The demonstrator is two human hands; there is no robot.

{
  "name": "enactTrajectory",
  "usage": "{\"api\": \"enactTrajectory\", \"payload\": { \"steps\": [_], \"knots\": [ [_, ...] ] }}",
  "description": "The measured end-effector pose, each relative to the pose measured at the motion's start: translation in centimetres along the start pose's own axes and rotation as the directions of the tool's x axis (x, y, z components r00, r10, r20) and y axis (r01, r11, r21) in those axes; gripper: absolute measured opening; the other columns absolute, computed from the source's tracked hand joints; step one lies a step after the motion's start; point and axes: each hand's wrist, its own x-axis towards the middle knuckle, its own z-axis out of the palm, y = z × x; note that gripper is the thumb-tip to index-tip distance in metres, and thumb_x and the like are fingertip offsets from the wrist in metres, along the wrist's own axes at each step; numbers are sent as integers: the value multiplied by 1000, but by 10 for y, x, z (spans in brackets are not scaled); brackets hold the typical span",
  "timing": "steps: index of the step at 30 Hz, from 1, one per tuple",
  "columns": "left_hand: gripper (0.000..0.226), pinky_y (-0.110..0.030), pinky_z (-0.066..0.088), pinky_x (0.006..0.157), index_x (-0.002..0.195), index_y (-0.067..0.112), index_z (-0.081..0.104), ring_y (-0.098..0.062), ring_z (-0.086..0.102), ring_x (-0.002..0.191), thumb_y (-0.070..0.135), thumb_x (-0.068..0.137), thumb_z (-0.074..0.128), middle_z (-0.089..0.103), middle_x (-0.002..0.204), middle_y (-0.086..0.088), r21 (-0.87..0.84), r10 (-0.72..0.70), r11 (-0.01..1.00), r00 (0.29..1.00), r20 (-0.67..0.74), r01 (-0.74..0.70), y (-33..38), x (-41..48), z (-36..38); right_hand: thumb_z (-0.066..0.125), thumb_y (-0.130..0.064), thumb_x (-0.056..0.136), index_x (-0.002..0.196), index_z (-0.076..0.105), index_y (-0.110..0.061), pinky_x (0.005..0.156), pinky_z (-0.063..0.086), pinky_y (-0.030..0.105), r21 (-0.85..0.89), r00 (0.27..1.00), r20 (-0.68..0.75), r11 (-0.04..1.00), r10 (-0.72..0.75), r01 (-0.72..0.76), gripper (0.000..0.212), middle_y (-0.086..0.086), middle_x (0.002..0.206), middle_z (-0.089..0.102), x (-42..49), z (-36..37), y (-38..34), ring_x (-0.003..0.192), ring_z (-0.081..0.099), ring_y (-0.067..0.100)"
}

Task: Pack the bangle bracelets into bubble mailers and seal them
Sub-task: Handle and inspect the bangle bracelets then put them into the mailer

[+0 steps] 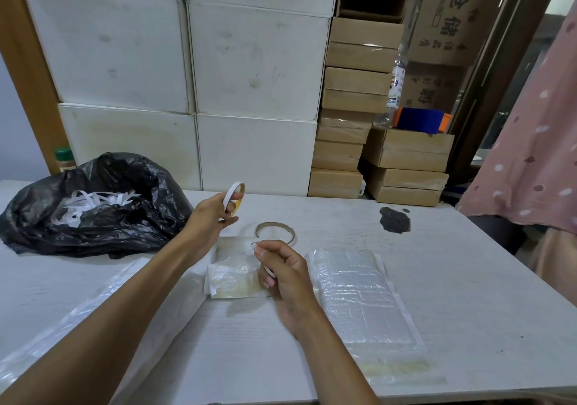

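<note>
We take the small bubble mailer (232, 275) at the middle of the table (452, 264) as our landmark; it lies flat, its long axis running away from us, and seems already filled, though we cannot see the contents clearly. Just behind the mailer lies a dull ring (274, 232) — a bangle or an empty tape core, we cannot tell which. The right hand (285, 275) is touching the mailer's right edge, fingers curled closed and pinching a thin white strip (269, 269) near the flap, so this hand is the nearer one for the sealing. The left hand (215, 214) is raised behind and to the left of the mailer, closed around a white ring with yellow inside (234, 197), probably a tape roll. We judge that the strip must go across the flap, along the short side.

Right of the mailer, close beside it, lies a stack of empty bubble mailers (359, 292). Far left of it sits a black bag (125, 217) with white paper strips. Behind the table stand white boxes (256, 61) and brown cartons (356, 92) — a storage room.
</note>
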Motion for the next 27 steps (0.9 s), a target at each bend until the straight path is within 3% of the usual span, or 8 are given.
{"api": "enactTrajectory", "payload": {
  "steps": [3, 6, 9, 14, 20, 23, 27],
  "knots": [
    [44, -31, 44, 98, 103, 7, 63, -13, 48, 71, -11, 90, 25, 52, 80, -2, -30, 34, 999, 996, 79, -32, 1, 1, -5, 75, -15, 72, 81, 76, -18, 50, 29, 21, -4, 1000, 5, 1000, 3, -3, 9, 2, 74, 53, -1, 0, -1, 46, 33, 10],
    [25, -29, 47, 94, 102, 7, 63, -15, 55, 82, 4, 99, 38, 60, 95, -5, -107, 52, 993, 995, 90, -42, 0, 2, -9, 76, -16, 72, 80, 75, -18, 51, 27, 23, -15, 1000, 0, 1000, 2, -2, 8, 3, 76, 52, -1, 1, -1, 45, 33, 10],
    [21, -29, 51, 92, 105, 10, 64, -12, 65, 89, 13, 101, 43, 69, 94, -1, -39, 109, 994, 988, 112, -106, -5, 1, -11, 77, -17, 71, 80, 76, -19, 51, 28, 22, -8, 1000, 1, 1000, -2, 2, 9, 4, 76, 50, -1, 1, -1, 46, 33, 10],
    [33, -25, 50, 93, 110, 19, 64, -9, 66, 108, 0, 100, 39, 71, 111, 0, -22, 123, 992, 978, 171, -121, -11, 3, -14, 77, -19, 71, 81, 76, -18, 51, 30, 21, -17, 1000, 5, 1000, -4, 4, 10, 5, 74, 47, 0, 0, 0, 47, 32, 11],
    [55, -25, 51, 96, 124, 11, 54, -9, 59, 117, -23, 89, 29, 65, 121, -1, 86, 132, 986, 981, 141, -145, -17, 10, -19, 76, -17, 72, 81, 75, -16, 51, 27, 23, -14, 1000, -1, 1000, 1, -1, 8, 5, 75, 50, 2, -1, 1, 46, 33, 11],
    [42, -27, 42, 99, 126, 14, 52, -4, 53, 123, -12, 94, 42, 63, 126, 7, 209, 194, 952, 969, 155, -224, -19, 11, -21, 76, -17, 71, 81, 75, -16, 51, 29, 22, -2, 1000, -2, 1000, -4, 4, 10, 8, 78, 47, 3, -1, 2, 46, 31, 11],
    [36, -27, 43, 95, 129, 19, 49, -2, 55, 118, 22, 94, 59, 59, 130, 12, 304, 98, 941, 978, 183, -151, -21, 12, -17, 76, -15, 72, 79, 76, -17, 51, 29, 22, 7, 1000, 6, 1000, -4, 4, 7, 6, 77, 49, 3, -2, 2, 46, 32, 10]
  ]
}}
